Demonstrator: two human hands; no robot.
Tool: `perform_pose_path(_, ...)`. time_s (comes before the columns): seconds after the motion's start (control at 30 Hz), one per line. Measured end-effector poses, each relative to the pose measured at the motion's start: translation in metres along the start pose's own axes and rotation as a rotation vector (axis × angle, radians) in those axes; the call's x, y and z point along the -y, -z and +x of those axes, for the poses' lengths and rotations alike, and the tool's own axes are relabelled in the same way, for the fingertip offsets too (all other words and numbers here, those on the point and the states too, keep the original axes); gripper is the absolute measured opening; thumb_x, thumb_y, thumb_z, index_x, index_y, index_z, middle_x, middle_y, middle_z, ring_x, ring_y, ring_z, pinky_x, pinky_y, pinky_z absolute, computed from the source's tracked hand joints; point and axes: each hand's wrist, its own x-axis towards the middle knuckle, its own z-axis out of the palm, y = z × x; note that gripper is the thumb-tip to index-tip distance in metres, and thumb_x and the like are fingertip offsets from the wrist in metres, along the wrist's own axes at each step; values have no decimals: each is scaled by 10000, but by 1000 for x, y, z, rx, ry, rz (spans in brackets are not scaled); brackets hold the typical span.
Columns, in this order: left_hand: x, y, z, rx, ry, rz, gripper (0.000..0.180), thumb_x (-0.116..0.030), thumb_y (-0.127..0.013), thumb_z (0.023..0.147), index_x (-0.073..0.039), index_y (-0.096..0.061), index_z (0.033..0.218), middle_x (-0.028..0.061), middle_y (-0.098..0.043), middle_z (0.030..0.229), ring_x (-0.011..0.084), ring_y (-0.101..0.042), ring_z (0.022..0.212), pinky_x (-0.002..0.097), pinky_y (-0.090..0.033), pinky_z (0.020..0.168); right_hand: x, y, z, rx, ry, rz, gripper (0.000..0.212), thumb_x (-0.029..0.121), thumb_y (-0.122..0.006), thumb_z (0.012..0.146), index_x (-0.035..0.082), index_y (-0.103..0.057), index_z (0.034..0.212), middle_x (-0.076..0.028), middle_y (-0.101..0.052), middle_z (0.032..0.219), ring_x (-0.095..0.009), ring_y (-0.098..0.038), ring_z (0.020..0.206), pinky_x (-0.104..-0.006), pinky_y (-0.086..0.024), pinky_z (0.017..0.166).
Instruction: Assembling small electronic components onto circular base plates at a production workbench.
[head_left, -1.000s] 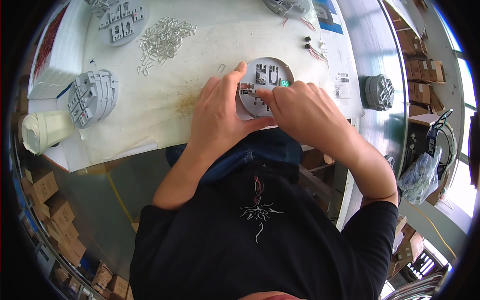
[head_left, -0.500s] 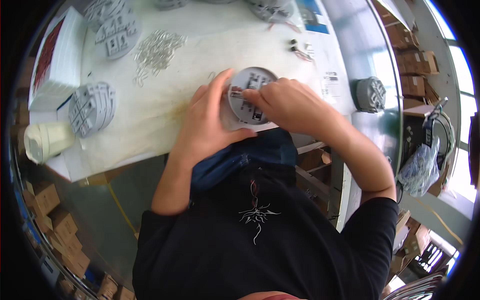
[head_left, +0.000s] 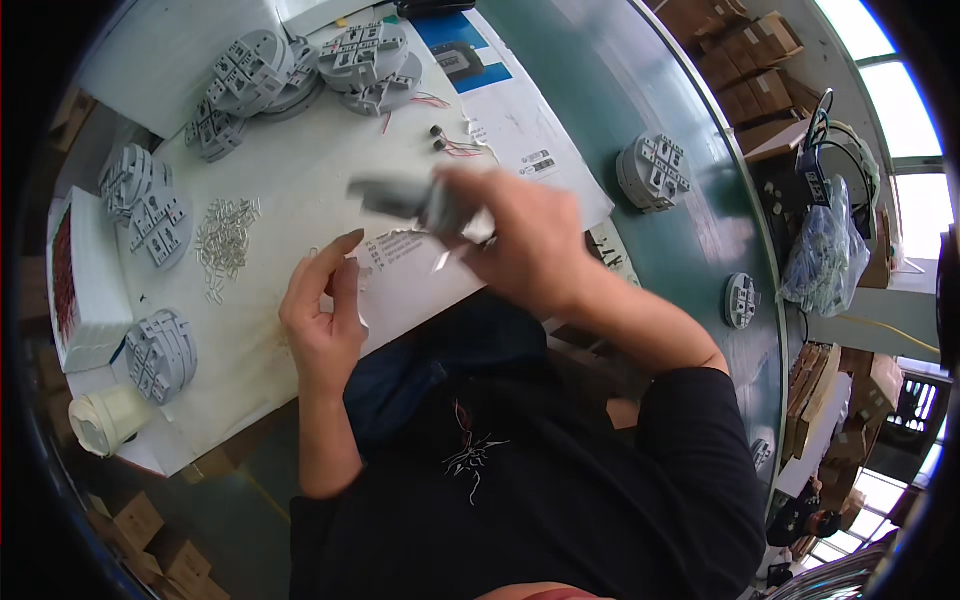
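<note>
Up over the table's front part, my right hand (head_left: 530, 240) grips a round grey plastic housing (head_left: 400, 198), tilted almost edge-on and smeared by motion. My left hand (head_left: 325, 310) is apart from it, lower and to the left, above the table edge. Its fingers are bent and spread from the thumb, and I see nothing between them. Beside those fingertips lies a sheet with printed text (head_left: 395, 250). A heap of small shiny pieces (head_left: 228, 238) sits on the white tabletop to the left of my hands.
Stacked grey round housings (head_left: 250, 72) stand at the back and along the left. A white foam box (head_left: 95, 290) with red wires and a cream cup (head_left: 105, 420) are at the left edge. On the right runs a green belt (head_left: 690, 240) carrying more housings (head_left: 655, 172).
My right hand has carried the housing up and away from my left hand, which has let go of it. The view has turned, showing more of the belt on the right.
</note>
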Motion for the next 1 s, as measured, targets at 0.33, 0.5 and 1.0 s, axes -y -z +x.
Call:
perform_pose_path(0.33,4,-9,2,32,-158,345,140,-74,-732,1004,-43,-796,1125,63,-673,859,149,-602,705,269,-483,639,-401,174,-24,133,-898,-694,557,524,-819,895,2,-796,1087,-98,-772,874,-160,-672,660,-318,-524,622)
perform_pose_path(0.5,4,-1,-8,-43,-149,348,139,-58,-747,986,-54,-801,1114,57,-667,824,157,-601,704,291,-486,620,-314,188,-57,23,-973,45,587,513,-732,969,19,-722,1288,-107,-776,1187,-107,-624,630,-283,-500,574)
perform_pose_path(1.0,1,-7,1,-1,-292,389,148,-47,-783,935,-84,-803,1077,48,-671,801,204,-609,715,336,-481,587,-213,97,-51,32,-663,124,875,178,-906,767,85,-529,1551,-98,-709,1318,-144,-676,1063,-272,-539,851)
